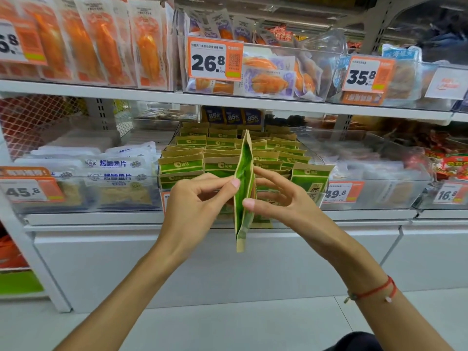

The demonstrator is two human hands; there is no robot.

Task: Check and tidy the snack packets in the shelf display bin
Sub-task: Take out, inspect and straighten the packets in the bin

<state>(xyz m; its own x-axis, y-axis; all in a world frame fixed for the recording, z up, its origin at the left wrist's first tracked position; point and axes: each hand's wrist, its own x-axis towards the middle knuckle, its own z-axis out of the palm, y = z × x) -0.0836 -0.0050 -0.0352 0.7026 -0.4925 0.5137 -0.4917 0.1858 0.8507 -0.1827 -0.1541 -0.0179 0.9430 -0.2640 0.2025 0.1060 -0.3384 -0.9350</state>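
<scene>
Before the bin (311, 158), both hands pinch one green packet (243, 188).

Both arms are bare all the way up as far as you can see, no sleeves, no watch, no gloves. The left hand (195, 203) has nothing on it, no rings on any fingers that I can spot, and the wrist is plain too. The right hand (276, 198) is ringless as well, but that forearm has a thin red string bracelet (372, 291) tied round it, with a small darker knot or clasp bit on one side and a tiny pale bead on the other. Nails look short and unpainted. Down at the bottom edge there's a bit of dark clothing (354, 342), can't tell what.
</scene>
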